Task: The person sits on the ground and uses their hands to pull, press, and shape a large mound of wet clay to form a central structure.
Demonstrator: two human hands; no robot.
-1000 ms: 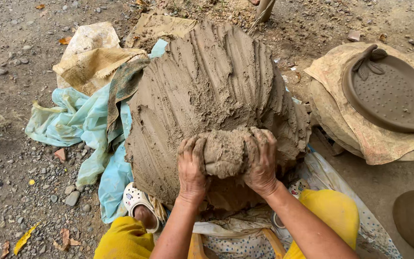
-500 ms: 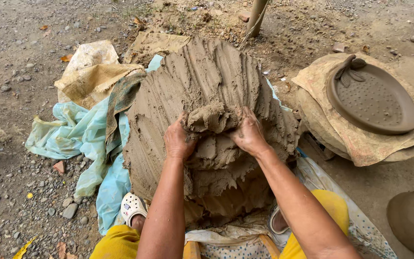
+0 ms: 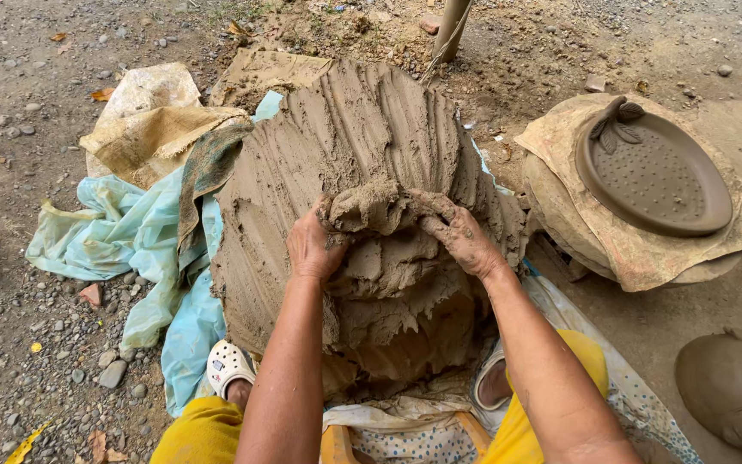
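On the ground between my knees sits the big clay mound (image 3: 362,155); my left hand (image 3: 311,245) and right hand (image 3: 461,236) curl fingers around a wet lump (image 3: 375,206) at its middle — soft, heavy, sticky stuff, best scooped from underneath

Looks like an outdoor pottery yard: bare gravel ground (image 3: 19,344), a big mound of wet clay (image 3: 362,137) on tarps, and a freshly shaped clay dish (image 3: 654,176) drying far right.
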